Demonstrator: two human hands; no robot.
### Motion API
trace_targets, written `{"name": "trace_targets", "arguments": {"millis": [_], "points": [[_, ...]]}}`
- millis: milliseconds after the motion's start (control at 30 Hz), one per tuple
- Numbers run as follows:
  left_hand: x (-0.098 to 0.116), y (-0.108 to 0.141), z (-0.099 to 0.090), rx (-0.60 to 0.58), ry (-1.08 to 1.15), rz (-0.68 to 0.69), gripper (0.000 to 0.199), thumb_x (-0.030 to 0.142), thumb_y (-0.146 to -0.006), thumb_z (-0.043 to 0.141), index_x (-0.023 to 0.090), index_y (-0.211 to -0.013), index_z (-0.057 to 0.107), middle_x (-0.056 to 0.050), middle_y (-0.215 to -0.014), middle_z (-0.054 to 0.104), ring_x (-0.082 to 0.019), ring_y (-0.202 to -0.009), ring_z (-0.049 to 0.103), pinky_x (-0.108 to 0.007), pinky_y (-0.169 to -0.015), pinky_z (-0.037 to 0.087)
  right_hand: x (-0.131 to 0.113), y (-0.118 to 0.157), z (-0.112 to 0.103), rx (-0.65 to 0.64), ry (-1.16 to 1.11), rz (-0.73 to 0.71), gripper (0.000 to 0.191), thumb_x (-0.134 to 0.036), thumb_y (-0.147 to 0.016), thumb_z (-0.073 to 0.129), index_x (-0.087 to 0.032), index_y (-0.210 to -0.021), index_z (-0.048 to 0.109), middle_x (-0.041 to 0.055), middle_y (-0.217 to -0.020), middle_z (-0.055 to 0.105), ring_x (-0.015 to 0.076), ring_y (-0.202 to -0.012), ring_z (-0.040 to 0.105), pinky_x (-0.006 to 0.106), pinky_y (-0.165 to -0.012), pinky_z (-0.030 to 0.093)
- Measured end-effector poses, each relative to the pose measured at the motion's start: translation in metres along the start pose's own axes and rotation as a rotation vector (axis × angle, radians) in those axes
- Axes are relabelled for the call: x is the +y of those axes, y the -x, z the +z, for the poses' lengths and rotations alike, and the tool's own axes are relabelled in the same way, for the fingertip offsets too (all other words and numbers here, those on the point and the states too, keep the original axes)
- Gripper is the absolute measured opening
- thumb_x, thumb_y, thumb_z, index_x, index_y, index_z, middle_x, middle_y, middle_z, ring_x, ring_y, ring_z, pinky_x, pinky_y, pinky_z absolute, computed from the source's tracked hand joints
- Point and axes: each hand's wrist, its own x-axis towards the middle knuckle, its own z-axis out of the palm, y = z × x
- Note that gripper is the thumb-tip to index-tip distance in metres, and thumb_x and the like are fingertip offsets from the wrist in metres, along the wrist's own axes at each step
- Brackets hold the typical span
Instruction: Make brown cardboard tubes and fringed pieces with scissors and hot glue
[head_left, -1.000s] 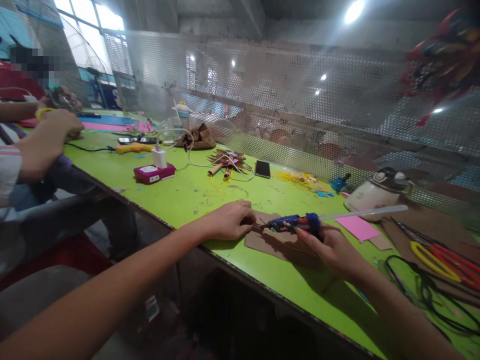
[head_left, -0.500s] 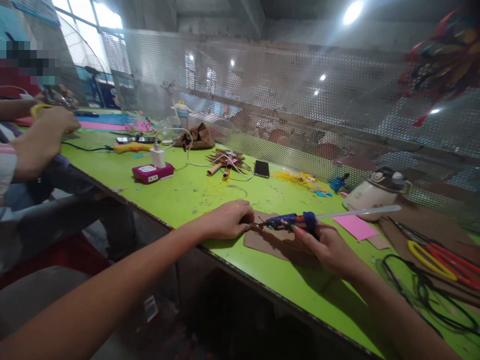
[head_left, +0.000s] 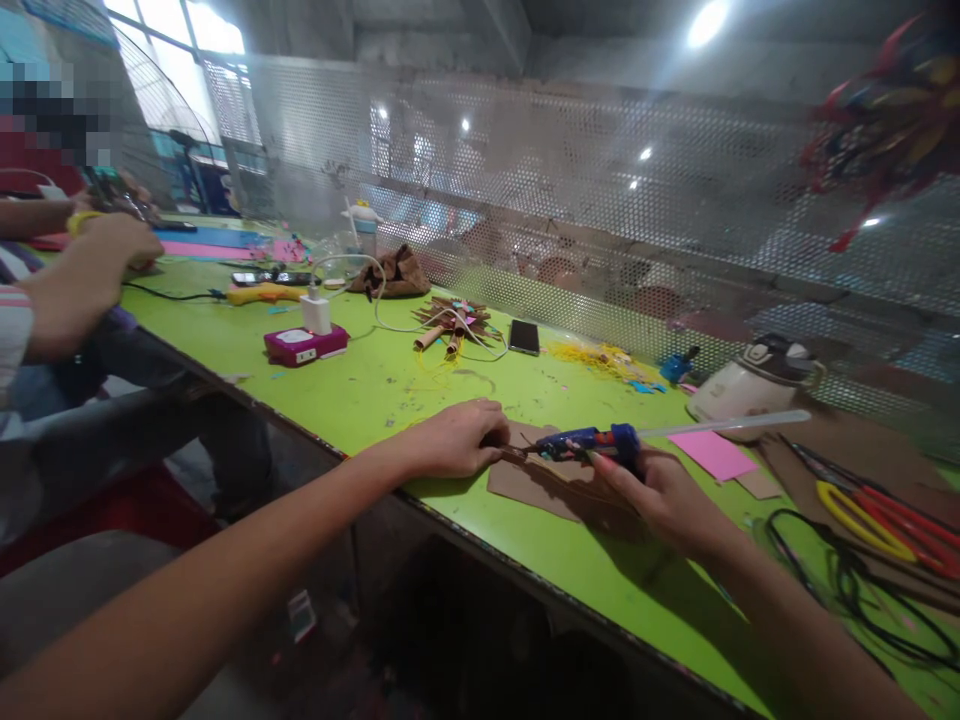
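Note:
My right hand [head_left: 664,495] is wrapped round the handle of a blue hot glue gun [head_left: 589,442]. A long clear glue stick [head_left: 735,425] juts from its back end. The nozzle points left, close to the fingertips of my left hand [head_left: 461,440]. Those fingers are pinched on a thin brown strip [head_left: 516,453] near the table's front edge; its exact kind is hard to make out. Beneath the gun and the strip lies a flat piece of brown cardboard [head_left: 536,490] on the green table [head_left: 450,385].
Scissors with yellow and red handles [head_left: 862,520] and a black cable [head_left: 840,570] lie at right, near a white kettle-like jug [head_left: 750,385] and pink paper [head_left: 712,453]. A phone [head_left: 523,337], a purple power socket [head_left: 306,345] and a co-worker's hand [head_left: 120,240] are farther left.
My right hand has shifted the glue gun slightly to the right, its nozzle drawing a little away from my left fingertips. My left hand stays in place on the brown strip.

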Motion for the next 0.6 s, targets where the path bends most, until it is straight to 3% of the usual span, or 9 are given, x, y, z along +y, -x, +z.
{"name": "trace_targets", "arguments": {"millis": [200,600], "points": [[0.000,0.000,0.000,-0.002,-0.004,0.000,0.013,0.022,-0.084,0.050,0.017,-0.085,0.062,-0.005,-0.086,0.057,-0.017,-0.082,0.051,-0.027,-0.073,0.040,0.001,0.002,-0.005,-0.042,-0.026,0.009,0.034,-0.041,-0.090,0.045,-0.016,-0.084,0.066,0.0028,-0.065,0.061,0.0141,-0.054,0.049,0.025,-0.045,0.031],[-0.001,0.000,-0.001,-0.007,0.014,0.004,0.015,0.024,-0.085,0.052,0.016,-0.092,0.063,-0.006,-0.090,0.057,-0.017,-0.084,0.053,-0.027,-0.074,0.041,-0.002,-0.002,0.007,0.027,-0.026,-0.027,0.034,-0.039,-0.090,0.045,-0.015,-0.080,0.067,0.0022,-0.056,0.058,0.0144,-0.050,0.048,0.026,-0.044,0.033]]}}
